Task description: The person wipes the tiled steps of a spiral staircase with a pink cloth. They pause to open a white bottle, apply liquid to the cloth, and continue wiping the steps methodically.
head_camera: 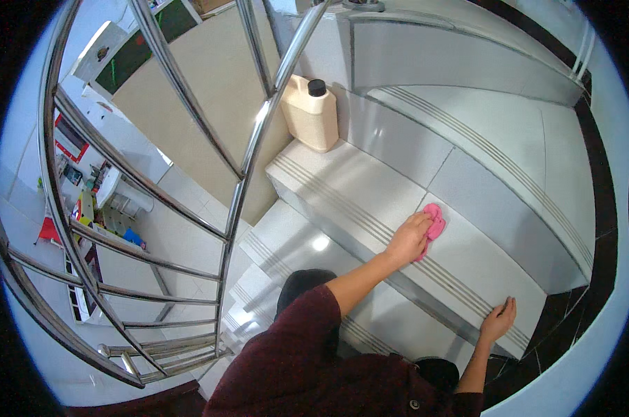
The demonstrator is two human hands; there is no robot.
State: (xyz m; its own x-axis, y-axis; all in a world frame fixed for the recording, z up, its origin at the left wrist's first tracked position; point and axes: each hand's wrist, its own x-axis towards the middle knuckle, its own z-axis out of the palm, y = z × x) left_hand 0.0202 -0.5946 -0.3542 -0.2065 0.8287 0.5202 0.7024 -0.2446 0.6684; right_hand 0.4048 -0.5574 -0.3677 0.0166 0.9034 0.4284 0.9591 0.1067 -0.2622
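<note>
My left hand (409,241) is shut on a crumpled pink cloth (433,221), pressing it on the tread of a pale tiled stair step (356,190) near the foot of the riser. My right hand (498,319) holds nothing and rests at the right end of the same tread, by its grooved front edge, with the fingers loosely bent. At the left end of this tread, against the wall corner, stands a cream plastic jug (314,117) with a black screw cap.
A stainless steel railing (236,208) runs along the left side. Lower steps (273,224) descend at the left, and higher curved steps (502,130) rise ahead. Dark skirting tiles (601,208) border the right wall. Beyond the railing, a lower room holds a cluttered white table (121,260).
</note>
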